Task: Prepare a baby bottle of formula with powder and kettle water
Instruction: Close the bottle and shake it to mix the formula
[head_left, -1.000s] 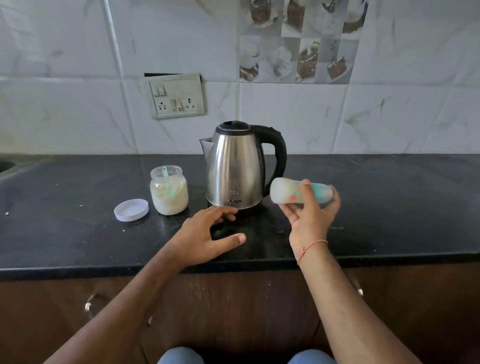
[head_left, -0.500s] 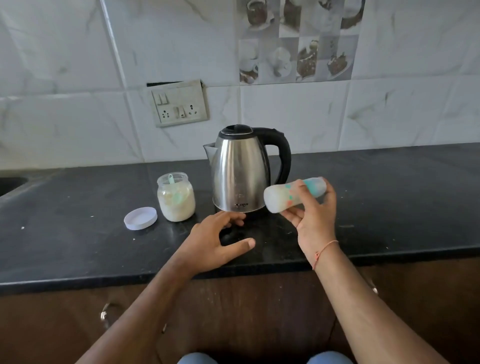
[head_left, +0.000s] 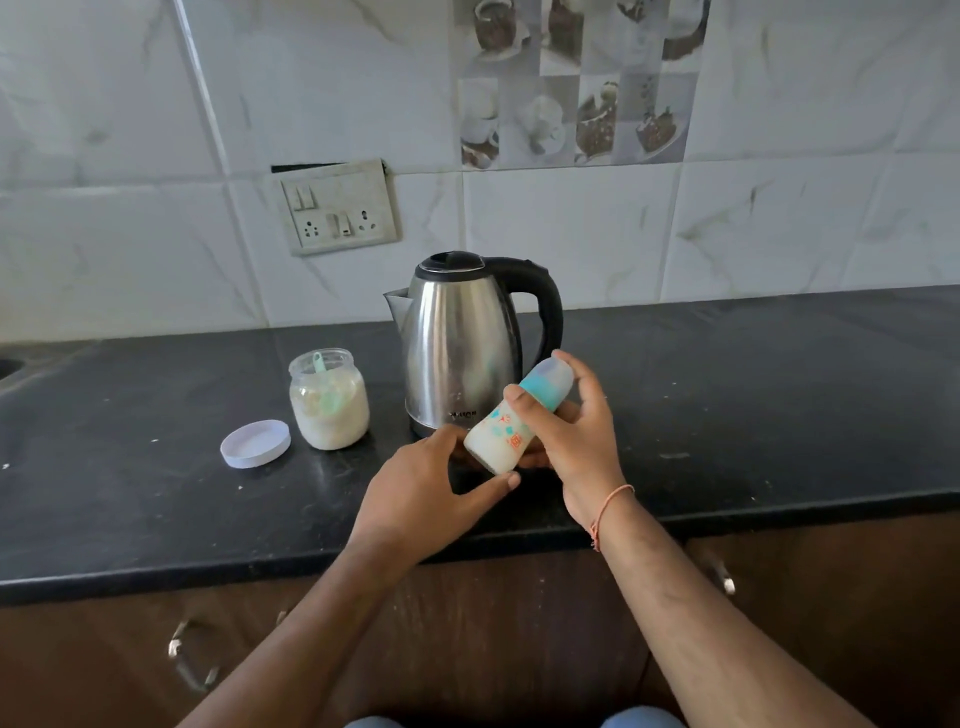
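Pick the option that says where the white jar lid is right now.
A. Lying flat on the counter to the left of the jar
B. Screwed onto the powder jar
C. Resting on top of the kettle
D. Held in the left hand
A: the white lid lies flat on the black counter just left of the open powder jar, apart from both hands and the kettle.

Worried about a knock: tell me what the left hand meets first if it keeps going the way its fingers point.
Most likely the base of the baby bottle held by the right hand; the left hand has its fingers right beside it. The kettle stands behind, though depth is unclear.
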